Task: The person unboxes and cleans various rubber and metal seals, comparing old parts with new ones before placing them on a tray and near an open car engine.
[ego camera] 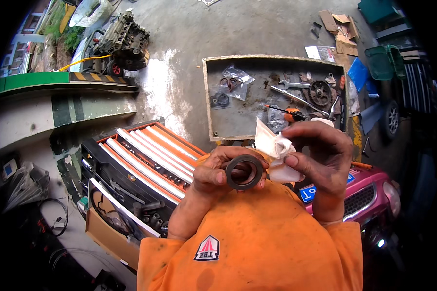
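My left hand grips a dark ring, which looks like a rubber oil seal, with its round opening facing up towards me. Beside it, my right hand pinches a crumpled white paper tissue between thumb and fingers. Below the tissue hangs something pale and translucent, perhaps plastic film; my right thumb partly hides it. Both hands are close together in front of my orange shirt.
A metal tray beyond my hands holds a toothed pulley, an open-end wrench and bagged seals. At left stands a tool cabinet with open drawers. An engine sits far left; a pink car is at right.
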`<action>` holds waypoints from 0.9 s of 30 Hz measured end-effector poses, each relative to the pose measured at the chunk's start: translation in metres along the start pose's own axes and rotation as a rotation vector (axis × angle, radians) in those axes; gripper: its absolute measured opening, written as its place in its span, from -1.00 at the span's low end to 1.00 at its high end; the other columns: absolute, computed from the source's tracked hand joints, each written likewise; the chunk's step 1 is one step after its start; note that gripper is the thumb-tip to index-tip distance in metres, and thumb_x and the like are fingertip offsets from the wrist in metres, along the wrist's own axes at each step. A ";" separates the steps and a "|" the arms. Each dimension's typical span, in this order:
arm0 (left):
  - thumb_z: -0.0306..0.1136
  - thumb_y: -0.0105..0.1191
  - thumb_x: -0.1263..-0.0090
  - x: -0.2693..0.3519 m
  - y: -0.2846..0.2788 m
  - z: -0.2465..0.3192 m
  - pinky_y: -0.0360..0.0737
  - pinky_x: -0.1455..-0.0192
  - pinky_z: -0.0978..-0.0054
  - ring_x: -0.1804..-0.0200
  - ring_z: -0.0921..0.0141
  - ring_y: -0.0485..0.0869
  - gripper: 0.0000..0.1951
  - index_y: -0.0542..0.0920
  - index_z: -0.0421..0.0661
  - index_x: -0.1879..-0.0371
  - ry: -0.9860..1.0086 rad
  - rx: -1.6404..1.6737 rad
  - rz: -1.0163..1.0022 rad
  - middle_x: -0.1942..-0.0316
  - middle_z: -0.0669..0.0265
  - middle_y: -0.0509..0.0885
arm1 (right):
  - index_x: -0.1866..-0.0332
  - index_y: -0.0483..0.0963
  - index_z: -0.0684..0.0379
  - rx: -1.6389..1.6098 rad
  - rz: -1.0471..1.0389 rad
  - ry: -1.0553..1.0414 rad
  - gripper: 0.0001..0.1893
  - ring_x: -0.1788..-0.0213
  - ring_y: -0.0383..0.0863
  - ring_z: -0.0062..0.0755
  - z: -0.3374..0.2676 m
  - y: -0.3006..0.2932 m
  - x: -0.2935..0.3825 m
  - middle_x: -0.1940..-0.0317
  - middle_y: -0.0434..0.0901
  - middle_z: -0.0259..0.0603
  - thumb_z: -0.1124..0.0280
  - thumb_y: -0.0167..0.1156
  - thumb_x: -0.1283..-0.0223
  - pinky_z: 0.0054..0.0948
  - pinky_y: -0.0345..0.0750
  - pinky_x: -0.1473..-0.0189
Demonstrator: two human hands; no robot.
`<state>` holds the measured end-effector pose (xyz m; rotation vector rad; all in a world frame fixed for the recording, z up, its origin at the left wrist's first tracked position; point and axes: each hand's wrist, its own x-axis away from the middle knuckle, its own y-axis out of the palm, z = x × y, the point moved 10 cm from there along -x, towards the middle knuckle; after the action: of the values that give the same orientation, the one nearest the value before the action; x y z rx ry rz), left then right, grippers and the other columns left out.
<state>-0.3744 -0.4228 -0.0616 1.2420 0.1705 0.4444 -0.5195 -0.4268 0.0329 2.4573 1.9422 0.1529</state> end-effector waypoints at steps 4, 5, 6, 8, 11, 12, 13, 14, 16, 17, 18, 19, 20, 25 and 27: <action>-0.02 0.39 -0.01 0.002 -0.002 -0.004 0.54 0.41 0.51 0.37 0.32 0.67 -0.19 0.51 -0.49 -0.10 0.022 -0.019 0.029 0.20 -0.08 0.67 | 0.28 0.68 0.22 0.200 -0.239 -0.206 -0.76 0.25 0.66 -0.39 -0.021 0.024 -0.006 0.31 0.68 -0.19 0.59 0.48 0.14 -0.47 0.57 0.20; -0.01 0.40 -0.02 0.004 -0.002 -0.005 0.51 0.42 0.53 0.37 0.37 0.65 -0.23 0.53 -0.44 -0.07 0.046 -0.014 0.114 0.23 -0.04 0.67 | 0.28 0.68 0.20 0.245 -0.284 -0.255 -0.76 0.26 0.66 -0.36 -0.027 0.034 -0.007 0.30 0.68 -0.19 0.59 0.48 0.16 -0.45 0.57 0.20; -0.02 0.40 -0.02 0.006 -0.002 -0.006 0.49 0.44 0.53 0.38 0.39 0.62 -0.26 0.55 -0.42 -0.03 0.040 -0.038 0.142 0.24 -0.02 0.67 | 0.29 0.67 0.20 0.272 -0.293 -0.255 -0.77 0.27 0.67 -0.32 -0.024 0.039 -0.008 0.31 0.68 -0.20 0.58 0.46 0.14 -0.42 0.57 0.21; -0.03 0.41 -0.02 0.007 -0.004 -0.007 0.46 0.45 0.53 0.41 0.42 0.58 -0.32 0.56 -0.38 0.02 0.018 -0.069 0.170 0.27 0.04 0.66 | 0.30 0.64 0.18 0.326 -0.312 -0.253 -0.81 0.30 0.68 -0.25 -0.018 0.049 -0.009 0.35 0.69 -0.21 0.55 0.42 0.10 -0.36 0.58 0.22; -0.07 0.43 -0.01 0.008 -0.008 -0.006 0.43 0.46 0.53 0.44 0.45 0.53 -0.37 0.58 -0.34 0.07 -0.008 -0.095 0.182 0.33 0.14 0.63 | 0.33 0.64 0.24 0.363 -0.307 -0.168 -0.82 0.31 0.71 -0.26 -0.011 0.051 -0.010 0.39 0.71 -0.17 0.57 0.40 0.13 -0.39 0.59 0.21; -0.08 0.44 -0.01 0.007 -0.009 -0.007 0.42 0.46 0.53 0.45 0.45 0.51 -0.38 0.59 -0.33 0.08 -0.012 -0.103 0.187 0.36 0.18 0.61 | 0.34 0.65 0.26 0.382 -0.278 -0.157 -0.81 0.32 0.72 -0.27 -0.012 0.049 -0.010 0.40 0.72 -0.16 0.59 0.40 0.16 -0.41 0.59 0.20; -0.10 0.44 0.00 0.007 -0.010 -0.008 0.41 0.46 0.52 0.45 0.46 0.50 -0.40 0.60 -0.33 0.09 -0.019 -0.112 0.191 0.39 0.23 0.59 | 0.34 0.65 0.26 0.356 -0.299 -0.170 -0.82 0.32 0.73 -0.28 -0.011 0.049 -0.010 0.39 0.72 -0.16 0.59 0.39 0.15 -0.42 0.60 0.20; -0.11 0.46 0.03 0.006 -0.011 -0.009 0.40 0.47 0.53 0.46 0.48 0.47 -0.41 0.62 -0.32 0.13 -0.050 -0.117 0.171 0.44 0.31 0.53 | 0.34 0.65 0.27 0.329 -0.316 -0.183 -0.83 0.31 0.73 -0.28 -0.008 0.048 -0.010 0.38 0.72 -0.15 0.59 0.38 0.14 -0.43 0.60 0.19; -0.13 0.47 0.04 0.002 -0.012 -0.016 0.40 0.46 0.52 0.47 0.48 0.46 -0.42 0.63 -0.34 0.14 -0.073 -0.091 0.170 0.44 0.31 0.54 | 0.33 0.64 0.27 0.272 -0.313 -0.150 -0.85 0.31 0.74 -0.29 0.001 0.039 -0.005 0.38 0.72 -0.15 0.56 0.36 0.09 -0.43 0.61 0.20; -0.14 0.48 0.04 0.000 -0.013 -0.022 0.40 0.46 0.52 0.47 0.48 0.46 -0.42 0.63 -0.34 0.14 -0.096 -0.081 0.166 0.44 0.32 0.54 | 0.33 0.64 0.27 0.237 -0.294 -0.107 -0.86 0.32 0.74 -0.29 0.007 0.032 -0.001 0.38 0.72 -0.14 0.52 0.34 0.05 -0.43 0.61 0.22; -0.18 0.49 0.05 -0.003 -0.013 -0.030 0.43 0.46 0.51 0.44 0.46 0.51 -0.42 0.63 -0.36 0.13 -0.127 -0.046 0.140 0.41 0.27 0.58 | 0.32 0.63 0.27 0.202 -0.267 -0.067 -0.87 0.32 0.74 -0.29 0.013 0.024 0.004 0.39 0.71 -0.14 0.48 0.33 0.01 -0.43 0.61 0.24; -0.19 0.49 0.04 -0.009 -0.011 -0.037 0.44 0.45 0.51 0.43 0.45 0.52 -0.43 0.63 -0.36 0.13 -0.173 -0.040 0.135 0.39 0.25 0.60 | 0.32 0.63 0.28 0.171 -0.222 -0.029 -0.87 0.32 0.74 -0.33 0.018 0.014 0.010 0.39 0.71 -0.15 0.49 0.33 0.01 -0.44 0.62 0.24; -0.20 0.49 0.04 -0.016 -0.006 -0.045 0.45 0.45 0.51 0.42 0.44 0.54 -0.43 0.63 -0.36 0.13 -0.227 -0.036 0.127 0.37 0.23 0.61 | 0.32 0.63 0.28 0.138 -0.168 0.005 -0.87 0.32 0.74 -0.36 0.022 0.002 0.018 0.39 0.71 -0.16 0.49 0.33 0.00 -0.46 0.62 0.23; -0.21 0.50 0.04 -0.045 0.021 -0.101 0.48 0.44 0.49 0.41 0.40 0.59 -0.43 0.62 -0.37 0.14 -0.478 -0.032 0.047 0.33 0.15 0.64 | 0.34 0.66 0.27 0.119 0.090 0.027 -0.87 0.25 0.75 -0.37 0.027 -0.064 0.079 0.33 0.74 -0.19 0.60 0.41 0.05 -0.45 0.64 0.15; -0.22 0.49 0.03 -0.058 0.033 -0.132 0.48 0.45 0.50 0.40 0.39 0.58 -0.44 0.61 -0.39 0.15 -0.548 -0.067 -0.043 0.34 0.14 0.63 | 0.33 0.66 0.26 0.092 0.176 -0.008 -0.86 0.25 0.75 -0.37 0.024 -0.095 0.109 0.32 0.74 -0.18 0.56 0.45 0.03 -0.45 0.64 0.15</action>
<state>-0.4826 -0.3235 -0.0798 1.2483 -0.2820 0.0608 -0.5852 -0.2974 0.0105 2.6817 1.7664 0.0559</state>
